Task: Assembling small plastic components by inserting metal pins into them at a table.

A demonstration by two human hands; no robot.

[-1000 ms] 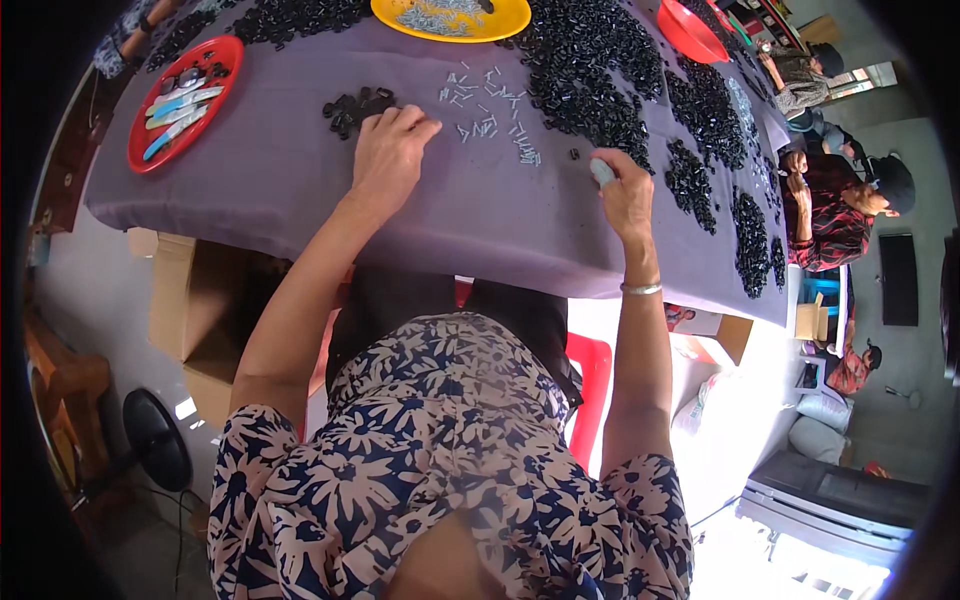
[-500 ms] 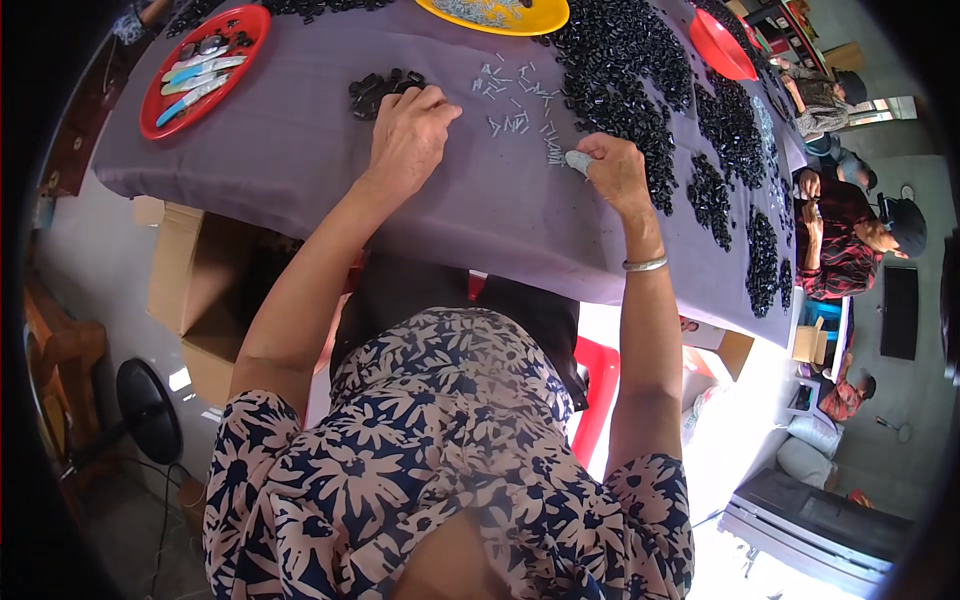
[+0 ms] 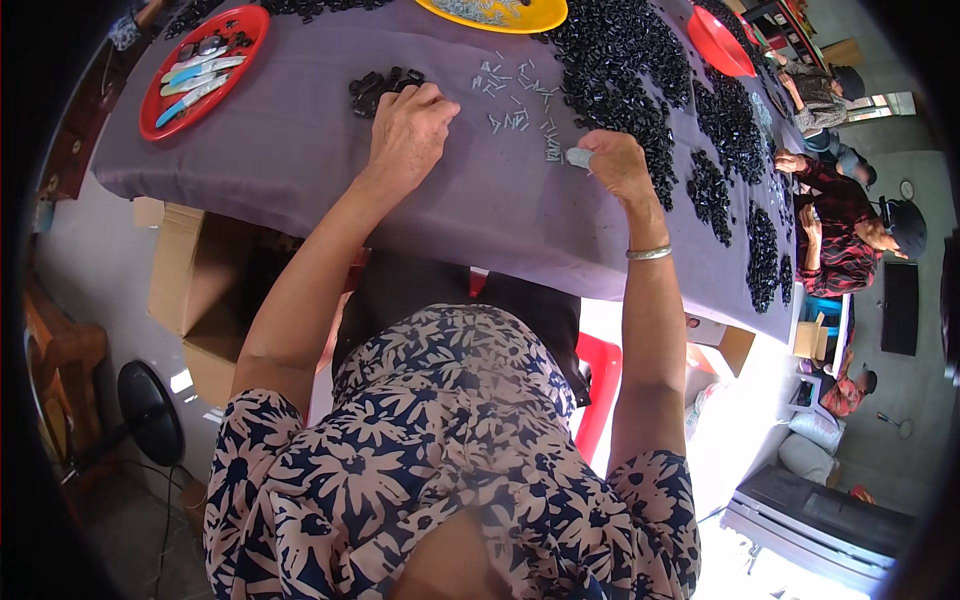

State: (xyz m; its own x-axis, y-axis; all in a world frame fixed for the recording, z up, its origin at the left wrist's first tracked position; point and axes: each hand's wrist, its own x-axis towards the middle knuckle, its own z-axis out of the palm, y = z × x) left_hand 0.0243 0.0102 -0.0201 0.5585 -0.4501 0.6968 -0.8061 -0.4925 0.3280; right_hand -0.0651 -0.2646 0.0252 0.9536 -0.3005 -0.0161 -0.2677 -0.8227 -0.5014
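Observation:
My left hand (image 3: 412,132) is closed, its fingers bent together beside a small heap of shiny black pieces (image 3: 372,95). Whatever it pinches, if anything, is hidden by the fingers. Between thumb and fingers of my right hand (image 3: 618,165) is a pale grey, flat, rounded piece (image 3: 579,157), its tip pointing left. Just left of that tip, small thin grey strips (image 3: 553,148) lie in a short row. More loose grey strips (image 3: 515,80) are scattered farther back between my hands. All this rests on a purple-grey tablecloth (image 3: 480,180).
A red tray (image 3: 160,122) with blue-and-white-handled tools lies far left. At the back stands a yellow dish (image 3: 545,22) of grey strips. Large heaps of black pieces (image 3: 625,70) spread rightward, near a red bowl (image 3: 715,45). A person in red-and-black checks (image 3: 845,235) works at the right edge.
My right hand has turned slightly, with the grey piece still in its fingers. My left hand has hardly moved. The checked-shirt person's hand has reached farther over the table.

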